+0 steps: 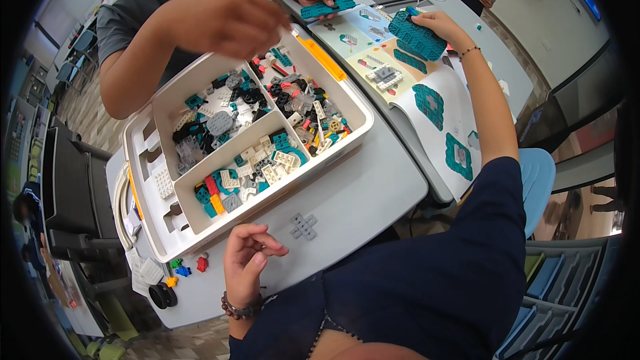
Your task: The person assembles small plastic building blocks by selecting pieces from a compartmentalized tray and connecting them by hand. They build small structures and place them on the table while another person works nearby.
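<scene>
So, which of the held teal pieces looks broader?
The teal piece in the person's right hand, over the booklet; the co-worker's piece looks narrower.

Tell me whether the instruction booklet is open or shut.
Open: the booklet lies spread by the right hand, its printed pages facing up.

Free room is found at the right corner of the counter (390, 190); leftward, passage is obstructed by the tray (355, 108) and the left hand (247, 253).
</scene>
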A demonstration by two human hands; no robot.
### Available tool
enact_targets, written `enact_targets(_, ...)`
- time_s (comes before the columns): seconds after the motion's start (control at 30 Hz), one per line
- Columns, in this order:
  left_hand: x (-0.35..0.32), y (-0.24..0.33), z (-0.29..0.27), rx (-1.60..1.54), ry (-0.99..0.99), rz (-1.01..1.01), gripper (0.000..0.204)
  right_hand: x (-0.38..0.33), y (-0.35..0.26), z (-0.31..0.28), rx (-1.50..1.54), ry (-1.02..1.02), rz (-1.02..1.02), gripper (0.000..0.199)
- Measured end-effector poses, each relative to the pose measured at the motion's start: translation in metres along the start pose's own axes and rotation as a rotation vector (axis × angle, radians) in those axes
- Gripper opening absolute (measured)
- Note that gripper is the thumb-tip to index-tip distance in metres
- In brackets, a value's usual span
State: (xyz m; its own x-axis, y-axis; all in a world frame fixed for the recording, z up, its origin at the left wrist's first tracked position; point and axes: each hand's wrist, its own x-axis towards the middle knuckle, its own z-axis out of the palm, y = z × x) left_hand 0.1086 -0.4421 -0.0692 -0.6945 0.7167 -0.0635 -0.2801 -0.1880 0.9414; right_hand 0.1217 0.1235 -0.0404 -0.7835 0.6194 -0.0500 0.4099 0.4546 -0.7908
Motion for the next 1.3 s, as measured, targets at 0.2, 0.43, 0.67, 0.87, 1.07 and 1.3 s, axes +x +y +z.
enact_targets(0.2, 0.000, -0.001, 0.000, -0.004, -0.008, -0.004, 0.042, -0.001, 0.005, 0.001, -0.032, -0.015, 0.036, 0.033)
enact_targets(0.43, 0.000, -0.002, -0.002, -0.024, -0.027, 0.003, 0.040, 0.004, 0.009, 0.004, -0.071, 0.007, 0.049, 0.029)
enact_targets(0.67, -0.002, -0.002, -0.003, -0.014, -0.029, 0.000, 0.039, 0.014, 0.018, -0.004, -0.102, 0.002, 0.028, 0.028)
enact_targets(0.87, 0.000, -0.002, -0.003, -0.014, -0.041, -0.024, 0.038, 0.010, 0.036, 0.003, -0.043, 0.045, 0.002, 0.028)
enact_targets(1.07, 0.001, -0.002, 0.002, 0.049, 0.021, -0.043, 0.040, 0.005, 0.028, 0.011, -0.248, 0.062, -0.061, 0.029)
enact_targets(1.3, 0.000, -0.001, 0.001, 0.034, 0.000, -0.047, 0.038, -0.008, 0.023, 0.003, -0.281, 0.220, -0.123, 0.028)
